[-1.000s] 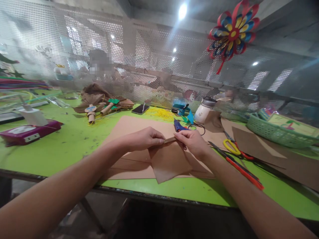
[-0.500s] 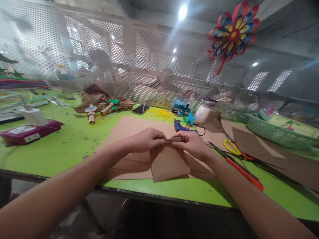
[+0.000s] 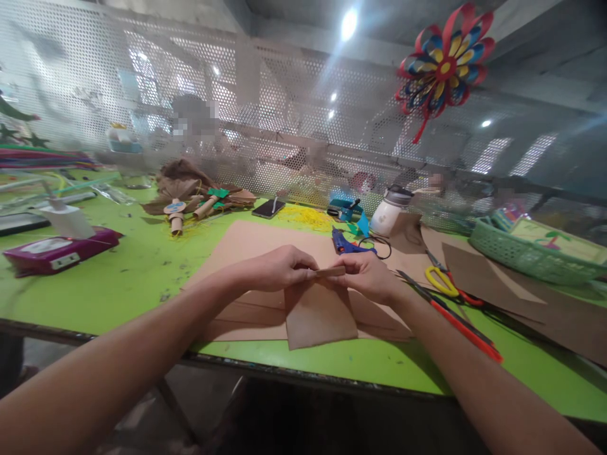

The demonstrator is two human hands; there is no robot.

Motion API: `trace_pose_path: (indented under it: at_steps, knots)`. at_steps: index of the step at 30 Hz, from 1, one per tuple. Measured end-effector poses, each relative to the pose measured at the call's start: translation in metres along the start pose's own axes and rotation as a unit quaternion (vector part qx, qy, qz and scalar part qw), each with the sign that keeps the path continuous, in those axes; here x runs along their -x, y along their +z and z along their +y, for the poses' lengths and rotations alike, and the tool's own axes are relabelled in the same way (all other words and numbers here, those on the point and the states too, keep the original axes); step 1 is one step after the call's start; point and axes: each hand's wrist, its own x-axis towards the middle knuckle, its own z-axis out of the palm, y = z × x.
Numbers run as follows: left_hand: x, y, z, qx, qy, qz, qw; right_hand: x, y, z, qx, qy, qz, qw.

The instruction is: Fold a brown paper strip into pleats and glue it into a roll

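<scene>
The brown kraft paper piece [image 3: 320, 309] hangs over the larger brown sheets on the green bench [image 3: 118, 278], its top edge rolled into a narrow fold. The left hand [image 3: 279, 268] and right hand [image 3: 367, 275] both pinch that fold, one at each end. Keeping the fold even likely calls for matched pressure from both pinches. A blue glue gun [image 3: 348, 243] lies just beyond, yellow-handled scissors [image 3: 441, 278] to the right.
</scene>
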Motion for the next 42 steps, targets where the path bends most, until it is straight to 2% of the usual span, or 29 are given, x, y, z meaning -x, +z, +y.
trace_pose_path:
  at_steps: [6, 12, 18, 24, 31, 42]
  knots:
    - [-0.001, 0.000, 0.000, -0.026, -0.030, 0.009, 0.999, 0.000, 0.000, -0.003, -0.097, 0.044, -0.037, 0.994]
    - [-0.001, 0.002, 0.002, -0.025, -0.044, 0.018, 0.999, -0.002, 0.001, 0.002, -0.047, 0.009, 0.009, 0.999]
    - [0.000, 0.002, 0.001, -0.006, -0.024, 0.000, 1.000, 0.001, -0.002, -0.005, 0.020, -0.007, 0.001, 1.000]
    - [0.002, 0.000, -0.001, -0.004, -0.014, -0.019, 1.000, 0.002, -0.003, -0.006, -0.009, -0.007, -0.015, 1.000]
    - [0.002, -0.003, -0.011, 0.124, -0.044, -0.073, 0.989, -0.002, -0.009, 0.003, -0.044, -0.007, 0.002, 0.999]
    - [0.003, 0.001, -0.005, 0.098, -0.057, -0.025, 0.993, -0.001, -0.012, 0.005, -0.063, 0.002, -0.005, 0.998]
